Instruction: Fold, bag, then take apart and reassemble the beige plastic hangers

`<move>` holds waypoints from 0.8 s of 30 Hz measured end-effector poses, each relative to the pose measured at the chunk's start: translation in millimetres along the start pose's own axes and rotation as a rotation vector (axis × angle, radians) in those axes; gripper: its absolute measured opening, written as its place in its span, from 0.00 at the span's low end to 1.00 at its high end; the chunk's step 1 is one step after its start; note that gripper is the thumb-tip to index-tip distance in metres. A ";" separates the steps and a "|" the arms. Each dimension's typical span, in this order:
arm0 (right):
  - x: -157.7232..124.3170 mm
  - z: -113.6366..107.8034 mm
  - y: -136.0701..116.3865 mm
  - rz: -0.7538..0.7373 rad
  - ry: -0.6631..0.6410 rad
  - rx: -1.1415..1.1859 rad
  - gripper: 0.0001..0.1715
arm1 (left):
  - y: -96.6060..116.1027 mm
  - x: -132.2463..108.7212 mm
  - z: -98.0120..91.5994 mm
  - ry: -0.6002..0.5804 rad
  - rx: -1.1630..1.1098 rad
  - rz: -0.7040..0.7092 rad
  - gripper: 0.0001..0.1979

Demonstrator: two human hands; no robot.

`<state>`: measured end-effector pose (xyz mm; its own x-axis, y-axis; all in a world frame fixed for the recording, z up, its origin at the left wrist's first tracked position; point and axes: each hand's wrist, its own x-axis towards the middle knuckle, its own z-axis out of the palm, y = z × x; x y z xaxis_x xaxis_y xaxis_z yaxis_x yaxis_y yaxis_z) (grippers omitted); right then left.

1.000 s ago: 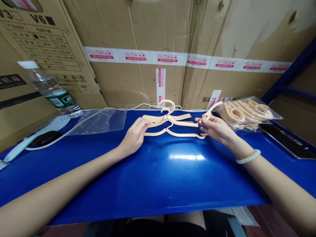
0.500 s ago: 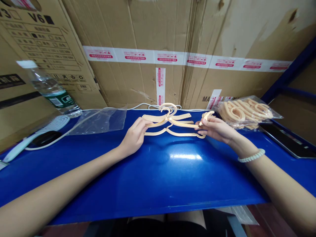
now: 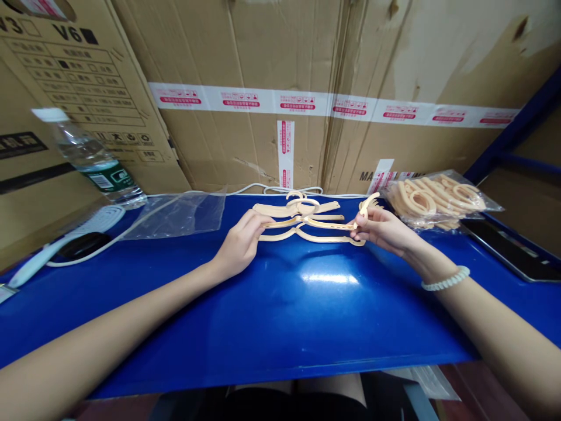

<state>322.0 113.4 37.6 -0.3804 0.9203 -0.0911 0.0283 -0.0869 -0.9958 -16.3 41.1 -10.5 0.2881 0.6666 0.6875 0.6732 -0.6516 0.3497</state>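
Note:
A cream plastic hanger (image 3: 324,224) spans the gap between my two hands, its hook tilted away toward the cardboard. My left hand (image 3: 242,242) is closed on the hanger's left end. Thumb and fingers of my right hand (image 3: 381,230) pinch its right end, where a small curved cream piece (image 3: 368,209) sticks up; whether it is joined to the hanger I cannot tell. Below it, closer to me, lies another cream hanger (image 3: 326,238), and more cream hanger parts (image 3: 274,209) lie behind.
A blue table (image 3: 280,327) lies under everything, with large cardboard boxes (image 3: 245,146) behind it. Several hanger parts fill a clear bag (image 3: 438,199) at right, beside a dark phone-like slab (image 3: 511,248). At left are a water bottle (image 3: 103,169), a plastic bag (image 3: 175,216) and a pale-handled brush (image 3: 65,242).
The held hanger has tipped, its hook swinging from upright to flatter and lower. The small curved piece in my right hand now points more upward. My left hand has barely moved.

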 end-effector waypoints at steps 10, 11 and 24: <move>-1.9 10.6 3.0 -0.209 0.092 -0.145 0.27 | 0.5 -1.3 0.0 -0.056 -0.004 -0.039 0.13; -1.7 10.8 3.0 -0.235 0.114 -0.191 0.26 | 1.4 -1.3 -0.4 -0.071 -0.004 -0.043 0.13; -4.5 9.9 -9.1 -0.347 0.212 -0.015 0.20 | -1.3 4.7 -10.3 -0.166 0.022 -0.061 0.13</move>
<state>314.3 106.3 47.1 -0.1708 0.9523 0.2529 -0.0541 0.2472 -0.9675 -22.8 41.3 -1.2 0.3533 0.7568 0.5500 0.7072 -0.6009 0.3725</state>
